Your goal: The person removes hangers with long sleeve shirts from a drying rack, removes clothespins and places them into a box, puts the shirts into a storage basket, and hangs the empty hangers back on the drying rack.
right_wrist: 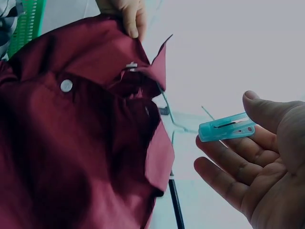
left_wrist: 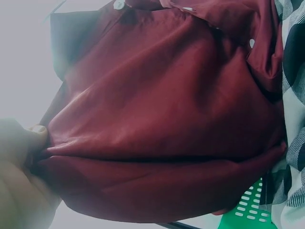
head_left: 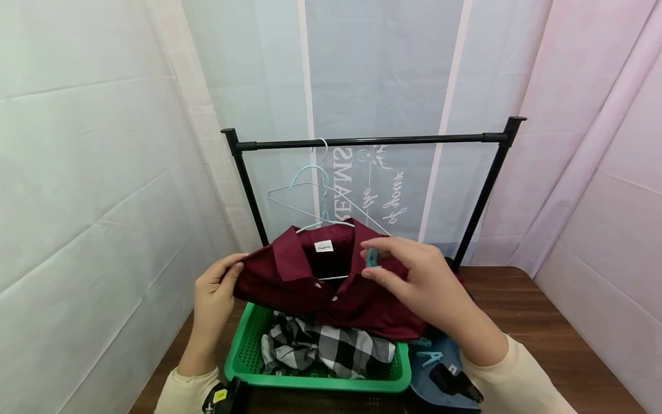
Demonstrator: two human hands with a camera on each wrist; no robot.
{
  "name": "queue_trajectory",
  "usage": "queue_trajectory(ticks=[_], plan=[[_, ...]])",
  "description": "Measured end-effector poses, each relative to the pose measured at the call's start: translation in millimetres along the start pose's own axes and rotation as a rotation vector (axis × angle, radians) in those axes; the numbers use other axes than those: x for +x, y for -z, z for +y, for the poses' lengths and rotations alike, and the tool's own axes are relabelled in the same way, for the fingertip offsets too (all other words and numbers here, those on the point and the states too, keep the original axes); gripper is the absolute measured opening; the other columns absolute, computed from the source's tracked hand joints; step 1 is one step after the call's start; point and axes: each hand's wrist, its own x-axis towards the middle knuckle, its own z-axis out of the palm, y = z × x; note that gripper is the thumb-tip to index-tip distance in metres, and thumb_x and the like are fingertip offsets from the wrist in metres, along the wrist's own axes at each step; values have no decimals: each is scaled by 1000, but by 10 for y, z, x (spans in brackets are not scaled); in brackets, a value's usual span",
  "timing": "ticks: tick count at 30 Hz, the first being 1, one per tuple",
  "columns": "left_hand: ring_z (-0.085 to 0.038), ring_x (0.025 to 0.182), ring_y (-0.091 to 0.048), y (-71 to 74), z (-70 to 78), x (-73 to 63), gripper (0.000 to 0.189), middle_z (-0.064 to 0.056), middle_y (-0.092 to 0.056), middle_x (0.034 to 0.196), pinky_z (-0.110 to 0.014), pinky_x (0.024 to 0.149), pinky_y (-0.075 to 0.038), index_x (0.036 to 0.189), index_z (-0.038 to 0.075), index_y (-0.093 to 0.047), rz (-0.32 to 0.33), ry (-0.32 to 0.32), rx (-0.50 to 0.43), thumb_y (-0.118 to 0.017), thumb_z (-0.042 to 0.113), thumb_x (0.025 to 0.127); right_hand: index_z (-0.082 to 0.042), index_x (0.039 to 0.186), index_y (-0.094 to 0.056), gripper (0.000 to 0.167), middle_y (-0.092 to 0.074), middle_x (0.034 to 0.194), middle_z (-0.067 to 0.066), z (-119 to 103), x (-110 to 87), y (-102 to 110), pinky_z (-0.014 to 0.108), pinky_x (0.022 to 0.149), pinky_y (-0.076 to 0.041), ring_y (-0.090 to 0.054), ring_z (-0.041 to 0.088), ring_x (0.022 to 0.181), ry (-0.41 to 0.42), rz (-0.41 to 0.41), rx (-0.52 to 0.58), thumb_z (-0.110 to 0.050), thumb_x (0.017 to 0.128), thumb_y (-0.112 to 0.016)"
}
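Observation:
A maroon button-up shirt (head_left: 289, 293) with an open collar sits on a pale mint hanger (head_left: 310, 225), whose hook stands up in front of the rack. At the shirt's left shoulder, my left hand (head_left: 209, 302) pinches the cloth between thumb and fingers; the left wrist view shows the thumb on the fabric (left_wrist: 157, 95). My right hand (head_left: 429, 282) holds a light blue clothespin (right_wrist: 226, 127) between thumb and fingertips, in front of the collar's right side. In the right wrist view the clothespin is apart from the shirt.
Behind the shirt stands a black clothes rack (head_left: 383, 141) with another hanger (head_left: 289, 195) on its bar. Below is a green basket (head_left: 320, 382) holding a black-and-white checked garment (head_left: 331, 348). Right of it, a blue tray (head_left: 424, 382) carries more clothespins (head_left: 429, 357) on the wooden table (head_left: 543, 333).

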Motion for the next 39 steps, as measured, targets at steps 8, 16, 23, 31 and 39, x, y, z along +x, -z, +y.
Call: queue_trajectory(ticks=[8, 16, 23, 31, 39], plan=[[-7, 94, -68, -5, 41, 1, 22, -9, -74, 113, -16, 76, -52, 118, 11, -76, -1, -1, -9, -63, 6, 101, -17, 126, -71, 42, -74, 110, -10, 294, -316, 126, 22, 69, -56, -64, 3, 82, -52, 38, -76, -11, 86, -84], [-6, 93, -67, -6, 27, 15, 21, -8, -74, 110, -15, 75, -51, 117, 10, -77, 5, -1, -6, -64, 6, 101, -19, 124, -71, 46, -72, 96, -16, 540, -682, 219, 13, 69, -46, -61, -2, 81, -117, 71, -136, -7, 82, -86], [-6, 94, -68, 9, -5, 13, 21, -7, -74, 110, -15, 76, -52, 117, 9, -77, 11, -8, 2, -63, 6, 101, -20, 125, -70, 45, -67, 88, -16, 712, -970, 247, 15, 59, -41, -57, -1, 76, -210, 74, -124, -7, 84, -84], [-7, 93, -68, 4, -5, 18, 21, -6, -74, 109, -16, 75, -52, 117, 8, -76, 7, -8, -6, -63, 5, 101, -23, 124, -70, 42, -66, 88, -15, 868, -1194, 297, 18, 55, -39, -53, -1, 73, -267, 32, -110, -8, 86, -82], [-9, 95, -68, 10, 8, 18, 21, -4, -74, 110, -16, 77, -52, 117, 7, -76, 8, -4, -19, -63, 4, 101, -23, 125, -68, 36, -72, 101, -10, 942, -1249, 392, 20, 71, -57, -64, -3, 88, -349, -90, -85, -15, 92, -79]])
